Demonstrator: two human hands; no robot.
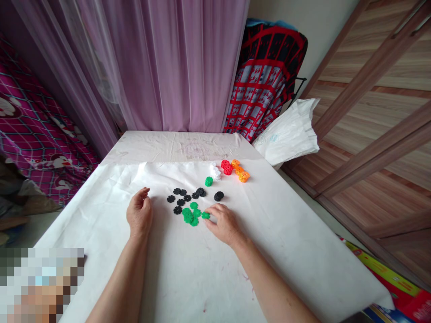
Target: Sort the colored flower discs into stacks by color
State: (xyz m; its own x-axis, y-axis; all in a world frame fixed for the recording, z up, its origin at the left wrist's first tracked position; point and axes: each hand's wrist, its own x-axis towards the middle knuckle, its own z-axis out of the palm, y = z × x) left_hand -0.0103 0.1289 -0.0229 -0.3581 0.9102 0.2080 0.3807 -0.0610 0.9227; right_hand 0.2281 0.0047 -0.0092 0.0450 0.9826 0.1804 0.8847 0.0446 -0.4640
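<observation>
Green notched discs [188, 216] lie in a loose cluster on the white-covered table. My right hand [221, 220] is at their right side, its thumb and fingers closed on one green disc [205, 215]. My left hand [139, 211] is left of the discs, fingers curled, its edge near the cloth; whether anything is inside is hidden. Several black discs [181, 202] are scattered between the hands, and a black stack [218, 196] stands beyond my right hand. Farther back are a green stack [208, 181], white discs [215, 172], red stacks [226, 167] and orange stacks [239, 170].
The table [188, 278] has a wrinkled white cover. A white bag [289, 132] sits beyond its right back corner. Purple curtains [175, 67] hang behind, with wooden cabinets [370, 125] at the right. A blurred, pixelated patch covers the lower left corner.
</observation>
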